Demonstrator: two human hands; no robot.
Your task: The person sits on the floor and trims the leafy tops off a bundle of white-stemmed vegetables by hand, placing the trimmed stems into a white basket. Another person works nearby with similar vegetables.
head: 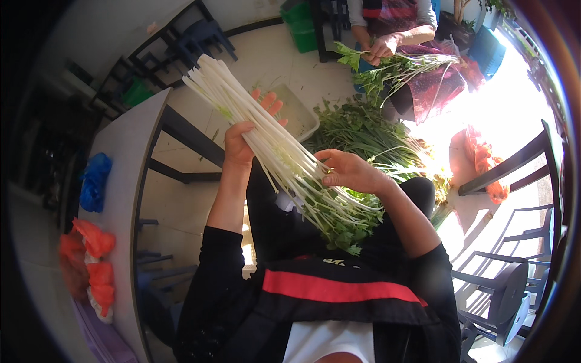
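A large bundle of long pale stalks with leafy green tops, which look like celery [277, 140], lies slanted above my lap, pale ends at the upper left. My left hand [245, 136] supports it near the pale ends, thumb on top and fingers spread out behind. My right hand [347, 171] is at the bundle's lower right side, fingers curved against the thin stalks near the leaves; how firmly it grips is unclear. Beyond my knees, a heap of leafy green stalks [358, 131] lies on the floor, beside a pale shallow tub [297, 111].
Across the heap, another person's hands [381, 47] hold leafy stalks. A table [122, 149] at the left bears a blue plastic bag [95, 181] and red bags [100, 277]. Plastic chairs [508, 286] stand at the lower right, near an orange-red bag [488, 168]. Green bins [299, 27] stand at the back.
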